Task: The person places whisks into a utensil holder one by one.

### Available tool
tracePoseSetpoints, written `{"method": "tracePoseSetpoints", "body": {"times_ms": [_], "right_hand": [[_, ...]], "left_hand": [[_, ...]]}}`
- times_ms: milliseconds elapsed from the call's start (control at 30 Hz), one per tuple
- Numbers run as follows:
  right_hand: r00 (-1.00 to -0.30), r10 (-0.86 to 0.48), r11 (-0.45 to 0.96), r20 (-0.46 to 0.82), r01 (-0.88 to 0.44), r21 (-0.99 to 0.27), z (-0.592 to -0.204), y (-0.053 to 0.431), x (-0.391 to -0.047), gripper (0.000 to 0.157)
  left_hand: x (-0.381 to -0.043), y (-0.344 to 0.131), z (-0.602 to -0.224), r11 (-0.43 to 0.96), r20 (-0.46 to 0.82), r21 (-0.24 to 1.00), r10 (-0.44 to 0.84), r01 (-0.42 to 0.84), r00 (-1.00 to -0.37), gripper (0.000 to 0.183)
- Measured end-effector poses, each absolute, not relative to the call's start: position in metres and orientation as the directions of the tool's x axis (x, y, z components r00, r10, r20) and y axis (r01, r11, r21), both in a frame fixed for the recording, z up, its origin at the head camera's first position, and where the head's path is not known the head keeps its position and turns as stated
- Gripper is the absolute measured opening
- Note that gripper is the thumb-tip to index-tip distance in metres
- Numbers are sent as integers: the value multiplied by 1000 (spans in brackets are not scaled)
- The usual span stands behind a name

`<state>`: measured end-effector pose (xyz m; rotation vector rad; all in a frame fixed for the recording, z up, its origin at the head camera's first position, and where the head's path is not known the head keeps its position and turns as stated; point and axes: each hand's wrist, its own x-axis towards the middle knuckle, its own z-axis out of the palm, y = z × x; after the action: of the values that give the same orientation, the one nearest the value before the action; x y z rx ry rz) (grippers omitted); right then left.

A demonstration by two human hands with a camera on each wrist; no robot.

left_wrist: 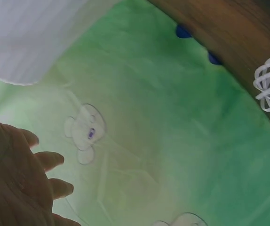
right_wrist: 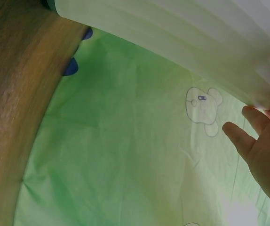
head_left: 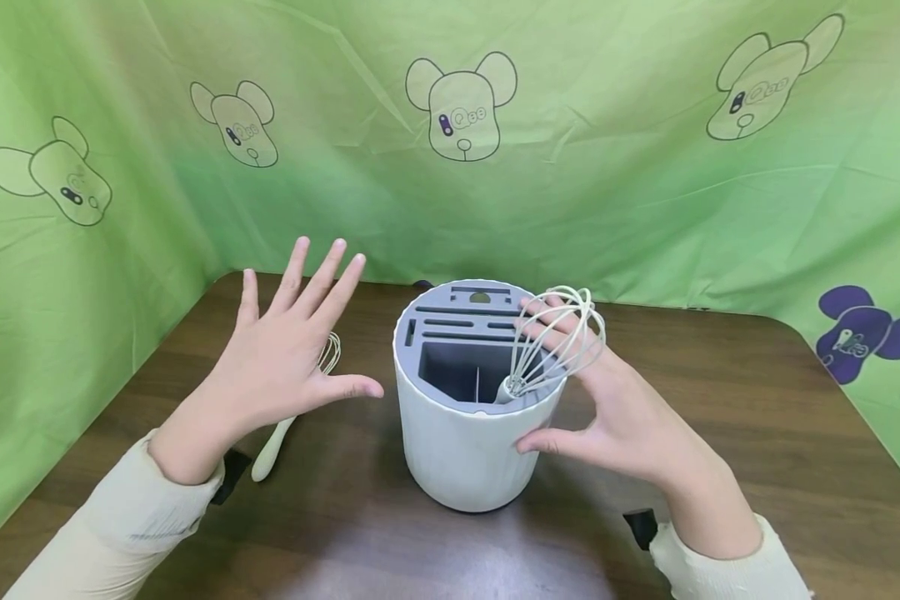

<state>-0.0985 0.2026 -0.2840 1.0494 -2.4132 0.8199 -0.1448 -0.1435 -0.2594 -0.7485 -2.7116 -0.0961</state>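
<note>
A white ribbed utensil holder [head_left: 465, 454] with a grey slotted top [head_left: 450, 333] stands upright on the table. One whisk [head_left: 507, 389] sits handle down in its large compartment, wire loops rising at the right rim. My right hand [head_left: 630, 417] is at the holder's right side, fingers extended behind the whisk's wires and thumb at the outer wall. In the right wrist view its fingertips [right_wrist: 255, 117] are right at the wall's edge. With fingers spread wide and nothing held, my left hand [head_left: 277, 367] hovers left of the holder. Another whisk [head_left: 272, 454] lies beneath it, partly hidden.
The brown wooden table [head_left: 720, 400] has a rounded far edge. A green cloth backdrop [head_left: 607, 192] with bear-head prints surrounds its back and sides. Black wrist straps [head_left: 642, 527] show at the cuffs.
</note>
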Motion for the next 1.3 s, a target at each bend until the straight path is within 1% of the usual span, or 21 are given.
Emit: {"method": "tracePoseSetpoints", "body": {"times_ms": [167, 300, 600, 967, 1133, 1300], "right_hand": [[-641, -532, 549, 553, -759, -351, -284, 203, -98, 104], [-647, -531, 553, 547, -754, -355, -284, 203, -98, 105], [-656, -526, 562, 541, -746, -358, -284, 204, -98, 106], [-642, -526, 558, 558, -756, -343, -285, 204, -99, 104], [-646, -527, 558, 552, -753, -349, -286, 204, -99, 104], [-658, -523, 563, 541, -744, -360, -286, 203, -99, 103]], "left_hand": [[-151, -156, -267, 887, 316, 11, 435, 462, -843, 123], [-156, -165, -273, 905, 290, 31, 399, 425, -870, 118], [-166, -182, -287, 937, 192, 59, 329, 346, -925, 112], [-175, -205, -315, 951, 130, 59, 296, 305, -946, 112], [-177, -214, -331, 951, 64, 68, 298, 302, -952, 115], [-177, -219, -340, 953, 7, 51, 299, 299, -954, 116]]}}
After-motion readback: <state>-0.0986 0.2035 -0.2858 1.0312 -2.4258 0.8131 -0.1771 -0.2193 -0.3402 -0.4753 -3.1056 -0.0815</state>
